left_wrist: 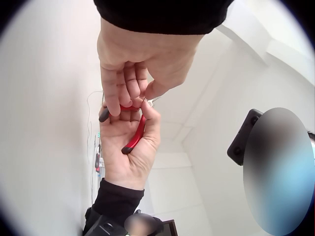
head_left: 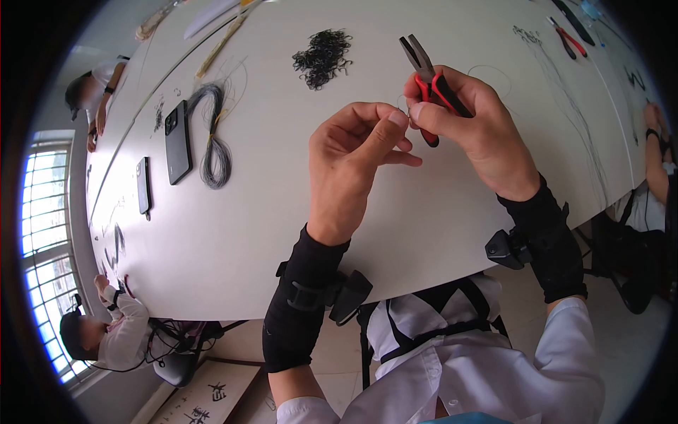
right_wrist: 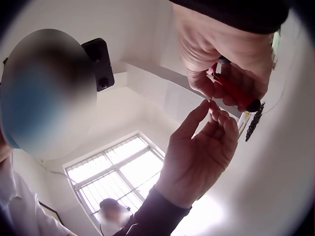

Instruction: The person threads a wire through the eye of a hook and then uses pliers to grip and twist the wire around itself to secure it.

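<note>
Both hands meet above the white table, fingertip to fingertip. My left hand [head_left: 342, 169] pinches a thin, wire-like strand [head_left: 404, 108] between thumb and index finger, its other fingers loosely bent. In my right hand [head_left: 487, 127] lie pliers [head_left: 442, 90] with red and black handles, their metal jaws pointing away from me and apart from the strand. The right thumb and index finger also pinch at the strand, close against the left fingertips. In the right wrist view, the pliers [right_wrist: 235, 91] lie across the right fingers. The strand's end is too small to make out.
A pile of small black hook-like pieces [head_left: 321, 60] lies ahead. To the left are a coil of grey line [head_left: 215, 159] and two phones, one larger [head_left: 178, 145]. Long loose strands [head_left: 575, 116] and other red-handled pliers [head_left: 571, 44] lie right. Other people sit around the table.
</note>
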`<state>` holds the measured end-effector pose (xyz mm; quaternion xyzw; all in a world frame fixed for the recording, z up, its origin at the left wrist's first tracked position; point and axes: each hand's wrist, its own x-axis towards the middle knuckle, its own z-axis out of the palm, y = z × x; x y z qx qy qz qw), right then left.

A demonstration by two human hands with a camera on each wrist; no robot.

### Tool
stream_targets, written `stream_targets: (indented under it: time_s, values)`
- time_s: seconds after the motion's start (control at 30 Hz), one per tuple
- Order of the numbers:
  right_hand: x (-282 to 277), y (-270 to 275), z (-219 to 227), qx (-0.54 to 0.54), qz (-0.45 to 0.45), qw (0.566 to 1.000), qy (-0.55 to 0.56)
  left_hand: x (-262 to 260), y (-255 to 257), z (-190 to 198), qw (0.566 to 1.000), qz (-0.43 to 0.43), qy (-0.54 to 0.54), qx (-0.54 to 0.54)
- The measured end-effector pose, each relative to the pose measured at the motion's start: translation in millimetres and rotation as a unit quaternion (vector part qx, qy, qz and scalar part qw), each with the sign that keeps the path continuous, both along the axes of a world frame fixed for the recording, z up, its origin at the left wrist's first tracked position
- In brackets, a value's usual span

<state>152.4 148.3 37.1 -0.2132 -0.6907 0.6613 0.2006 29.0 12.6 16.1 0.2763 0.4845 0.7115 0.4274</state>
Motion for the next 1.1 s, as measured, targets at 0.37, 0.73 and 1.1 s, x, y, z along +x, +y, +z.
stream_targets:
  time_s: [0.37, 0.73, 1.1]
  values:
    - [2.1, 1.9, 1.3, -0.030, 0.021, 0.999, -0.004, -0.2, 0.2, -2.5, 1.000, -0.016, -0.011, 0.006]
    - [5.5, 7.8, 4.3, -0.236, 0.098, 0.967, -0.014, -22.8, -7.7, 5.6, 0.856, 0.070, 0.509, 0.058]
    - [6.0, 15.5, 7.3, -0.179, 0.098, 0.978, -0.054, -22.5, -6.8, 5.9, 0.814, 0.086, 0.572, 0.042]
